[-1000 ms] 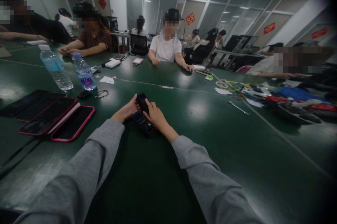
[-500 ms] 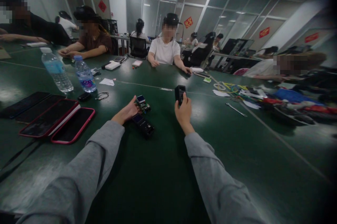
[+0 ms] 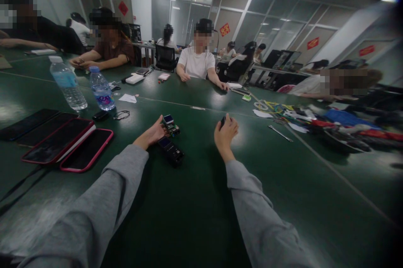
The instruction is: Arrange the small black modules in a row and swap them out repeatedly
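Note:
My left hand (image 3: 151, 134), palm turned to the right, holds a small green circuit board (image 3: 174, 129) with a little screen at its edge; its fingers are partly hidden behind the board. Just below lies a black handheld device (image 3: 171, 150) with a small screen and buttons, close to the fingers. My right hand (image 3: 225, 135) is raised to the right of them, its fingers wrapped round a black device (image 3: 223, 121). Only a small dark part of that device shows; the rest is hidden by the hand.
Several phones (image 3: 86, 150) lie at the left, with two water bottles (image 3: 101, 89) behind them. To the right are a wrench (image 3: 280, 133) and a heap of cables and cloth (image 3: 341, 123). A person in a white shirt (image 3: 197, 64) sits across the green table (image 3: 195, 213).
My right hand has turned and shifted slightly right and down, so its black device is now mostly hidden. My left hand and the things by it have hardly moved.

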Demonstrator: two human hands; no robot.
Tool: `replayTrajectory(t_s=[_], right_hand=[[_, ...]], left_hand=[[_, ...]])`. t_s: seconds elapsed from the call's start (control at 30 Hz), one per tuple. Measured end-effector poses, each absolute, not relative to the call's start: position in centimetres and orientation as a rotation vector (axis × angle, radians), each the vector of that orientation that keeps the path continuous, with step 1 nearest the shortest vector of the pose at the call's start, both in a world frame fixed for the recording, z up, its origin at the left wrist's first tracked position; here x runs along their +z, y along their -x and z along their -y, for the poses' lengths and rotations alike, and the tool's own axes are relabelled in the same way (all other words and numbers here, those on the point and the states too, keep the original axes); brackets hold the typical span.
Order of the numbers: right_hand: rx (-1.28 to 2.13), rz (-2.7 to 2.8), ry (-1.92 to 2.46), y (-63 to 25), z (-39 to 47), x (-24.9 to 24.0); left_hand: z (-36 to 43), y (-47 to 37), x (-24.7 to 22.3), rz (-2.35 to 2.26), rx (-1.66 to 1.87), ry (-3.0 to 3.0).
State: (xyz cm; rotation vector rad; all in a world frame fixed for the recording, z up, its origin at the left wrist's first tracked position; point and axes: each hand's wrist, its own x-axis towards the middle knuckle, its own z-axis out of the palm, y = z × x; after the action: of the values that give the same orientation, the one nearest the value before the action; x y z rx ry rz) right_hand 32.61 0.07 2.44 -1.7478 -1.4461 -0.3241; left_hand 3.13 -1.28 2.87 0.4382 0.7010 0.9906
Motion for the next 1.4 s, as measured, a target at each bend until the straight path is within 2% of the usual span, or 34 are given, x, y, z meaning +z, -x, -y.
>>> replayTrajectory(t_s=[0.13, 0.3, 0.53, 0.87, 1.17, 1.4], right_hand=[[-0.162, 1.723, 1.343, -25.1, 2.0, 3.8], [0.017, 2.281, 1.062, -18.2, 4.3, 2.0], [0.057, 2.281, 1.207, -18.6, 4.6, 1.2], [0.028, 2.236, 1.128, -20.9, 2.8, 1.2], [-0.144, 1.762, 1.773, -30.0, -1.3, 0.2], [-0.343, 1.677, 1.786, -29.0, -1.0, 0.0]], left_hand=[[1.0, -3.1, 2.5, -0.697, 0.982, -0.464], [1.0, -2.9, 2.4, -0.750, 0.962, -0.486], [1.1, -3.1, 2.6, -0.681, 0.984, -0.446], [1.1, -2.8, 2.5, -0.638, 0.954, -0.461], [0.8, -2.2, 2.2, -0.584, 0.940, -0.482], [0.5, -2.0, 1.7, -0.572, 0.954, -0.502]])
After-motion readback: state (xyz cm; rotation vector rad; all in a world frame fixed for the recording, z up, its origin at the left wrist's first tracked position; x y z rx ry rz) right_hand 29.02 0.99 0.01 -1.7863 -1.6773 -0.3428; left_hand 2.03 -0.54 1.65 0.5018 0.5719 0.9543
